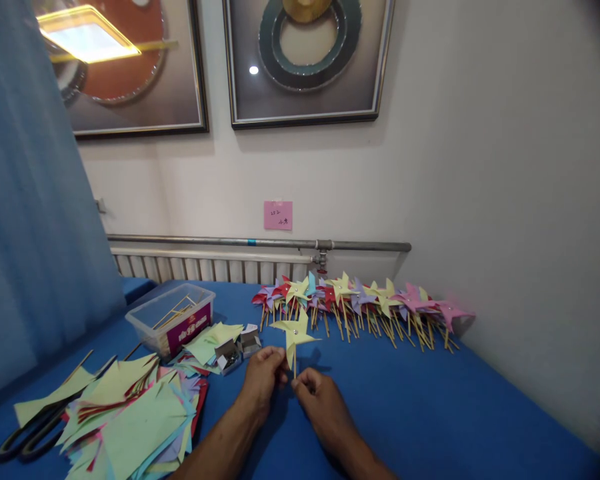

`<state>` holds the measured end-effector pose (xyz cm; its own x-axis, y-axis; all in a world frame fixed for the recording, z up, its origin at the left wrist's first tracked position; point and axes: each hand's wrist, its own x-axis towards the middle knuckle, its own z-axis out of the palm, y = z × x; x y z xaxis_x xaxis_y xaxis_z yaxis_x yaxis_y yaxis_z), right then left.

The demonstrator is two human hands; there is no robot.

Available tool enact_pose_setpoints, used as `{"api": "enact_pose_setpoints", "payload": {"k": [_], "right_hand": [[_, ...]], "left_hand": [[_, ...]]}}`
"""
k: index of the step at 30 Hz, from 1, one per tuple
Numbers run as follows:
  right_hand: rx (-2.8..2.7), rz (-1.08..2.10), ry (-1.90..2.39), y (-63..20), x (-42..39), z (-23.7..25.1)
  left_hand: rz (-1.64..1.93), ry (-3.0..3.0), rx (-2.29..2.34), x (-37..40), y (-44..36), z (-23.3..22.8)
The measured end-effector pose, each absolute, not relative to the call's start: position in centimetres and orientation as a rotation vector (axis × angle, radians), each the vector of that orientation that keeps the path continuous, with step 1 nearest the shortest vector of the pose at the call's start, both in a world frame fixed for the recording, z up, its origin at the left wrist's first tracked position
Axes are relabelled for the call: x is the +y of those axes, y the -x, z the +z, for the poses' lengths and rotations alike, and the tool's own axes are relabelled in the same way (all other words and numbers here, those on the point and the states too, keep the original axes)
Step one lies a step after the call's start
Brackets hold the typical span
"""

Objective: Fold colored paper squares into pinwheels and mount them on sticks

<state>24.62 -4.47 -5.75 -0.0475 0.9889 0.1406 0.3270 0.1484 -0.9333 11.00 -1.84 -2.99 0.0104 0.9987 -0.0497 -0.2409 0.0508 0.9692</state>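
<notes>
While the right hand (323,403) pinches its stick (295,369) between thumb and fingers, a yellow pinwheel (296,333) stands upright over the blue table (390,413), nearer the viewer than the row of pinwheels (361,297) along the far edge. The left hand (264,375) curls its fingers beside the lower blade (291,347); whether they grip it cannot be told. Likely featherlight, with paper blades that should crease easily and a stick probably stiff yet snappable, it seems best held below the blades, lightly.
</notes>
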Motion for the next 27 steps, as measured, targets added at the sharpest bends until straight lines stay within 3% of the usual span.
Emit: {"api": "enact_pose_setpoints", "payload": {"k": [8, 22, 27], "right_hand": [[-1.532, 0.868, 1.348, -24.6, -4.7, -5.1], [-1.476, 0.67, 1.518, -27.0, -3.3, -5.0], [-1.569, 0.424, 1.773, -31.8, -1.7, -4.3]], "left_hand": [[1.338, -1.429, 1.29, -1.8, -11.3, -3.6], [1.016, -1.808, 1.474, -2.3, -11.1, -4.3], [0.857, -1.961, 1.578, -2.4, -10.9, -4.4]]}}
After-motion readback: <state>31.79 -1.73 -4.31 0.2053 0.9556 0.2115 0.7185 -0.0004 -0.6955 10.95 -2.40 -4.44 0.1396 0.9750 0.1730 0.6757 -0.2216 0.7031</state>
